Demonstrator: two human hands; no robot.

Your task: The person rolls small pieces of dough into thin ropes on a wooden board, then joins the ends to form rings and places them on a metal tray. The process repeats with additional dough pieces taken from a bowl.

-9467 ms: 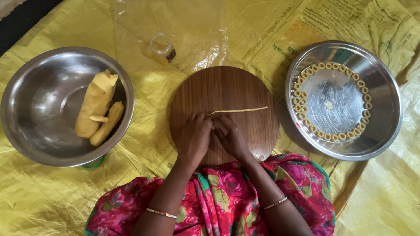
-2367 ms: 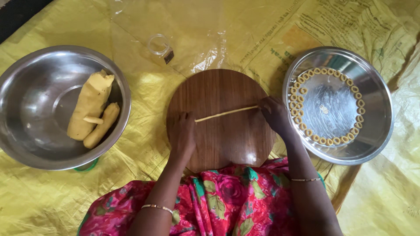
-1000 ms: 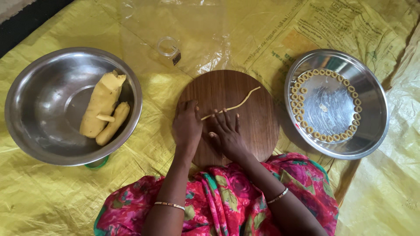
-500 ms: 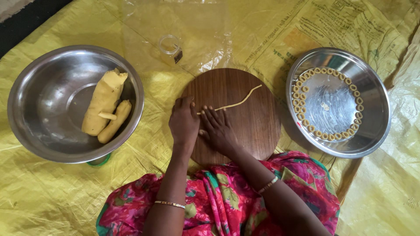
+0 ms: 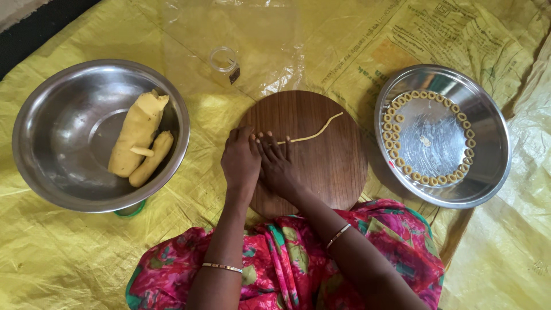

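My lap is nearest, covered in pink flowered cloth [image 5: 287, 264], with a thin bangle on each wrist. Just past it, both hands lie side by side on the left part of the round wooden board [image 5: 321, 166]. My left hand [image 5: 241, 161] is open and flat, fingers pointing away from me. My right hand [image 5: 278, 166] is open too, fingers spread, with the tips pressing on the near end of the dough rope [image 5: 313, 135].

The rope is pale yellow, thin and even, like a long string. It runs from under my fingertips toward the right, then bends up toward the far right edge of the board.

To my left sits a steel bowl [image 5: 51, 166] holding two thick dough logs [image 5: 138, 140], same yellow, and a small bit on top. To my right, a steel plate [image 5: 488, 166] carries small dough rings [image 5: 396, 155] laid round its flat centre. Beyond the board, a small clear jar [image 5: 224, 59] lies on clear plastic over the yellow sheet [image 5: 69, 258].
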